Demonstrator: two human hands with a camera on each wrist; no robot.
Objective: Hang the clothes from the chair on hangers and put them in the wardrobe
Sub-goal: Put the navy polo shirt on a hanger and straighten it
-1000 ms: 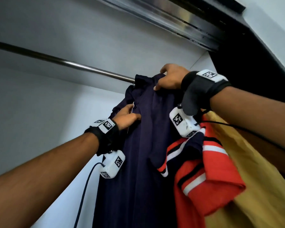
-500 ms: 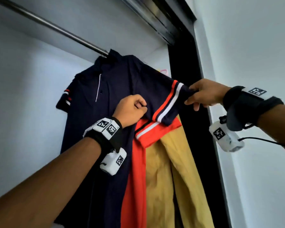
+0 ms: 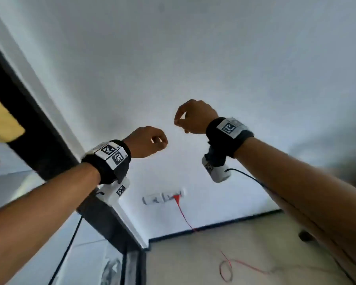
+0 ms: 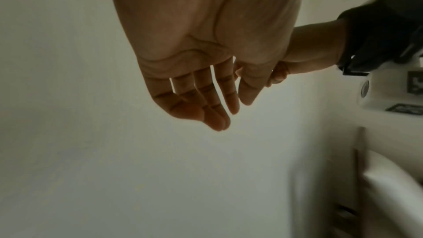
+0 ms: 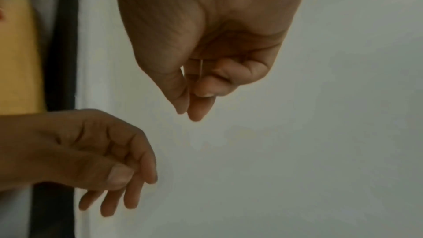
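Observation:
Both hands are raised in front of a bare white wall (image 3: 193, 58), holding nothing. My left hand (image 3: 152, 141) has loosely curled fingers; in the left wrist view its fingers (image 4: 215, 108) hang relaxed and nearly straight. My right hand (image 3: 185, 120) is higher and to the right, loosely curled, with thumb and forefinger tips (image 5: 194, 109) close together. A corner of a yellow garment (image 3: 2, 122) shows at the far left behind the wardrobe's black frame (image 3: 31, 120). The navy shirt, the rail and the chair are out of view.
A white socket strip (image 3: 164, 197) sits low on the wall with a red wire (image 3: 184, 215) running down to the pale floor (image 3: 245, 249). A dark skirting line marks the wall's foot. The wardrobe's lower panel (image 3: 90, 258) fills the bottom left.
Both hands have let go of the navy shirt and drawn out of the wardrobe. My view has swung right, away from the hanging clothes to the wall.

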